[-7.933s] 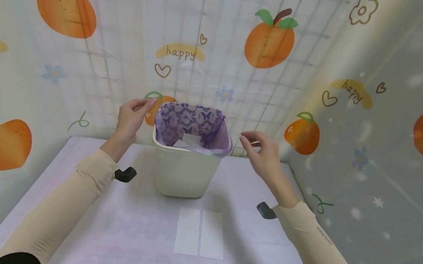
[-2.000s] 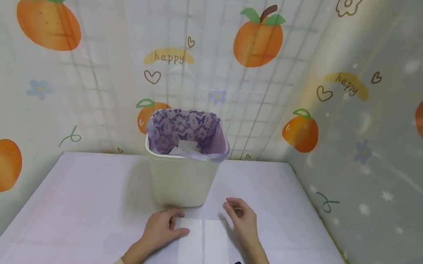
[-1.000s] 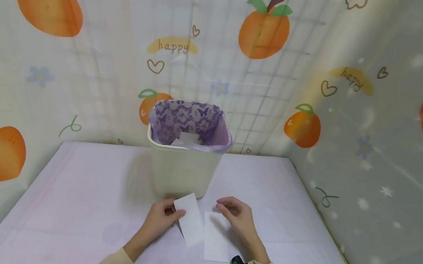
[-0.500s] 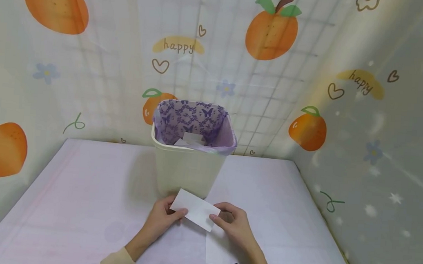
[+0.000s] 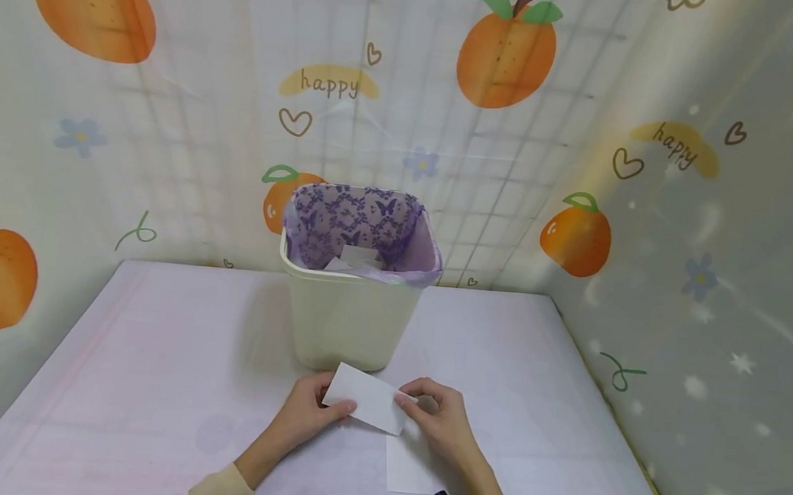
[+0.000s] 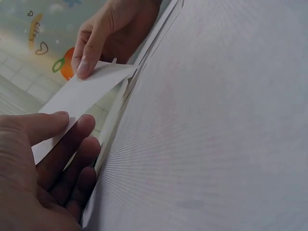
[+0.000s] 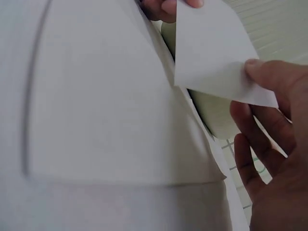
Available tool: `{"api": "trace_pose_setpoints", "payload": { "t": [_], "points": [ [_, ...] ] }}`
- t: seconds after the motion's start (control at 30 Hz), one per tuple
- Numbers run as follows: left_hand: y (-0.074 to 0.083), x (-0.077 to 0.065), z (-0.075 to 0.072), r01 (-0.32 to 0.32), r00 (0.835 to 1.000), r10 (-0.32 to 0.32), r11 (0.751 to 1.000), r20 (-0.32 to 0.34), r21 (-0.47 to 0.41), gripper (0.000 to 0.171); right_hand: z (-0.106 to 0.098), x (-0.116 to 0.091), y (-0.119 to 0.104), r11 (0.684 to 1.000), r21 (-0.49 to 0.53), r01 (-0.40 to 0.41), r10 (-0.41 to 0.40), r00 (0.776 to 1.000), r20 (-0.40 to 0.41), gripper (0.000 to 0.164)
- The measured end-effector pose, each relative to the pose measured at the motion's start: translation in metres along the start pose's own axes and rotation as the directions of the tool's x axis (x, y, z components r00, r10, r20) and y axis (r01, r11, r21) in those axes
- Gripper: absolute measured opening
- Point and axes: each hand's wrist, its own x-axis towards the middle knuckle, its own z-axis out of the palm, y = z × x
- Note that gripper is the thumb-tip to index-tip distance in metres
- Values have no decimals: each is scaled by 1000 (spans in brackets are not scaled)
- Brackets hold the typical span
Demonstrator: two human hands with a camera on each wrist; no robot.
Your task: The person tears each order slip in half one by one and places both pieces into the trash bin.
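A white paper card point(image 5: 368, 399) is held slightly above the table, just in front of the bin. My left hand point(image 5: 305, 410) pinches its left end between thumb and fingers. At the other end, my right hand point(image 5: 443, 419) pinches the card's right edge, as the right wrist view also shows with the held card point(image 7: 216, 48). Beneath my right hand, a second white card point(image 5: 409, 463) lies flat on the table, partly covered by the hand and the held card. In the left wrist view the card point(image 6: 82, 94) spans both hands.
Behind the hands stands a cream bin point(image 5: 353, 321) with a purple butterfly-patterned liner point(image 5: 364, 222). Several white paper pieces point(image 5: 361, 256) lie inside it. A pale cloth covers the table point(image 5: 154, 353). Fruit-printed curtains hang at the back and right.
My left hand has lifted the left card off the table and turned it sideways. My right hand has taken hold of its other end. Over the last half second the card has tilted slightly.
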Motion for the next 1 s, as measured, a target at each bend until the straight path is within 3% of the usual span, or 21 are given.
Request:
{"api": "trace_pose_setpoints", "payload": {
  "t": [0.27, 0.4, 0.6, 1.0],
  "points": [
    [3, -1, 2, -1, 1000, 2, 999, -25, 53, 21, -2, -3, 2, 999, 15, 48, -49, 996, 79, 5],
    [3, 0, 2, -41, 998, 46, 993, -44, 108, 15, -2, -4, 0, 995, 11, 95, -95, 988, 125, 6],
    [1, 2, 2, -99, 995, 100, 991, -7, 91, 10, 3, -3, -2, 984, 12, 179, -179, 969, 173, 7],
    [1, 0, 0, -128, 992, 128, 969, 13, 211, 11, 12, -3, 4, 992, 8, 129, -127, 960, 248, 12]
  ]
}}
